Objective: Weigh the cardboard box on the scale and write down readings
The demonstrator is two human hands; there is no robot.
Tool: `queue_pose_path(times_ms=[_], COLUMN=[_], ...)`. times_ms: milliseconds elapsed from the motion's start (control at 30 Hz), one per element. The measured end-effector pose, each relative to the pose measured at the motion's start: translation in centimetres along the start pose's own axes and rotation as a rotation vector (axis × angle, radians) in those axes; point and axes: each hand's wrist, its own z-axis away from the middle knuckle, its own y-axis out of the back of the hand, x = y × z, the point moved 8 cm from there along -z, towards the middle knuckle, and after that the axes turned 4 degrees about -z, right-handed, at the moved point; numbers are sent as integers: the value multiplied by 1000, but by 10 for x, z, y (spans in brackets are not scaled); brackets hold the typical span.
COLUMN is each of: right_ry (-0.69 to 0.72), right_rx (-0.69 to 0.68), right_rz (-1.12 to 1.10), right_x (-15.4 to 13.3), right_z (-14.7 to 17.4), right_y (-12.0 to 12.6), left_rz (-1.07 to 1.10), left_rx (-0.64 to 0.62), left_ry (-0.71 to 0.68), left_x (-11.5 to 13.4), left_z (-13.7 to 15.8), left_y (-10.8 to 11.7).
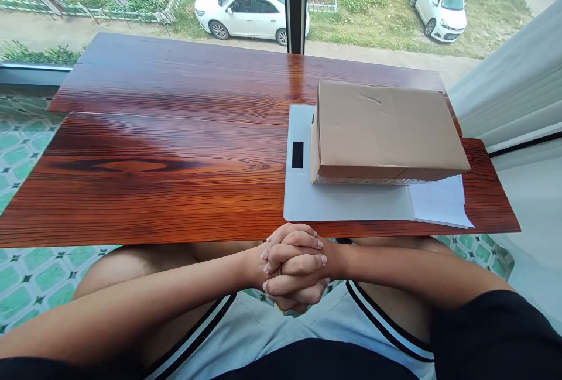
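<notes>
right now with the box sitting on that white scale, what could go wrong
1. The cardboard box overhangs the white scale on the right, so it might tip or slide when lifted from one end.
2. The paper sheet lies partly under the box near the table edge; dragging the box could pull it to the floor.
3. The left hand and right hand are clasped together below the table edge, so neither has a grip ready on the box.

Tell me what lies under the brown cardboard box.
The brown cardboard box rests on a flat white scale with a dark display window, and a white paper sheet sticks out. The covered part of the platform is hidden.
</notes>
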Motion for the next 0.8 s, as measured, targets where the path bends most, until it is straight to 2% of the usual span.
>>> queue_pose_path(times_ms=[67,100,300,367,433,533,633,800], right_ry=[-133,-164,-171,-184,-190,-203,-218,-230], right_rx=[-252,-315,-296,-268,-241,-251,-225,-158], right_rz=[44,53,62,48,26,-1,-15,-43], right_x=[4,2,-4,-2,-1,1,1,1], right_z=[0,0,-5,-7,-10,-14,-16,-12], right_y=[-9,-9,-5,-6,-5,-5,-4,-5], left_rz=[-40,-62,-308,-362,-384,-418,-397,-269], left_rx=[187,281,897,1016,1030,971,944,970], left_ry=[40,55,12,-37,-91,-118,-77,29], left_x=[8,12,40,41,37,28,24,30], left_z=[8,14,63,73,73,65,63,67], left_y=[-4,-6,-16,-18,-18,-16,-12,-10])
